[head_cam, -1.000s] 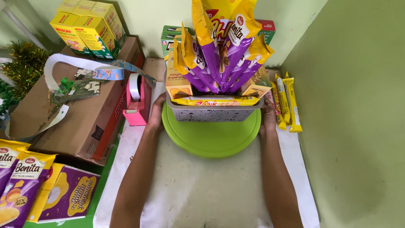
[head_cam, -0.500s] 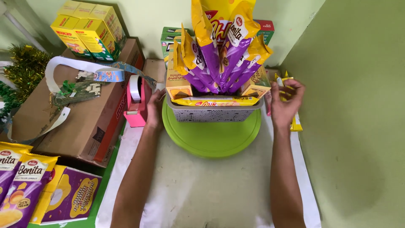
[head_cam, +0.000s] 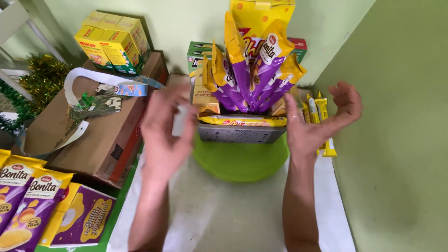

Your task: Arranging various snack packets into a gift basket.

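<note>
- We are looking down at a snack bouquet point(head_cam: 252, 74) of purple-and-yellow packets standing in a small grey box point(head_cam: 240, 134) on a lime-green round stand point(head_cam: 240, 161), our landmark.
- Our left hand point(head_cam: 165, 128) is hovering just left of the grey box, blurred, fingers loose and spread, gripping nothing.
- Our right hand point(head_cam: 322, 121) is hanging just right of the box, palm inward, fingers curled open, holding nothing.
- Neither hand is touching the bouquet, as far as we can tell.
- A long yellow packet point(head_cam: 242, 121) is lying across the front top edge of the box.
- Left of the stand, a brown cardboard carton point(head_cam: 93, 135) is carrying a white ribbon strip point(head_cam: 77, 84), with yellow boxes point(head_cam: 114, 42) stacked behind it; we are counting at least three.
- Right of the stand, slim yellow stick packets point(head_cam: 322, 112) are partly hiding behind our right hand, so their number is unclear.
- Behind the stand, green boxes point(head_cam: 198, 53) are mostly covered by the bouquet.
- Far left of the stand, two purple snack bags point(head_cam: 25, 196) are cut off by the frame edge, beside a purple flat box point(head_cam: 86, 219).
- Gold tinsel point(head_cam: 42, 79) is lying beyond the carton.
</note>
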